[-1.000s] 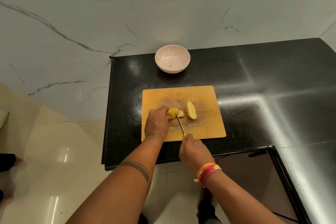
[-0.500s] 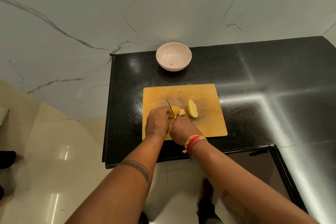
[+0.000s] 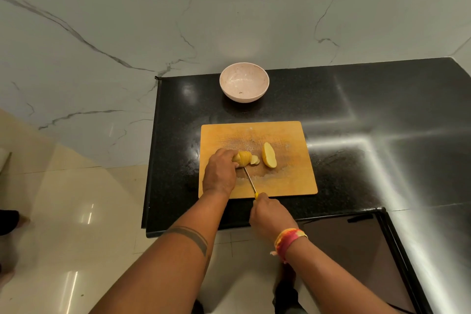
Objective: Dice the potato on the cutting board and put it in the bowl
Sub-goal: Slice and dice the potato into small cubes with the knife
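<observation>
A wooden cutting board (image 3: 288, 181) lies on the black counter. My left hand (image 3: 220, 172) grips a potato half (image 3: 243, 157) near the board's middle, with thin slices (image 3: 254, 160) fallen off its right end. A second potato half (image 3: 269, 158) lies free to the right. My right hand (image 3: 270, 214) holds a knife by its yellow handle at the board's near edge; the blade (image 3: 249, 179) points up into the held potato. A pale pink bowl (image 3: 244, 82) stands beyond the board, holding only a tiny speck.
The black granite counter (image 3: 356, 115) runs right and wraps toward me along the right side. Its left edge drops to a tiled floor (image 3: 63, 211). A marble wall (image 3: 153, 20) rises behind the bowl. A dark cabinet front (image 3: 351, 250) sits below the counter.
My right hand has drawn back toward me from over the potato to the board's near edge, pulling the knife blade through the held potato half. My left hand stayed in place.
</observation>
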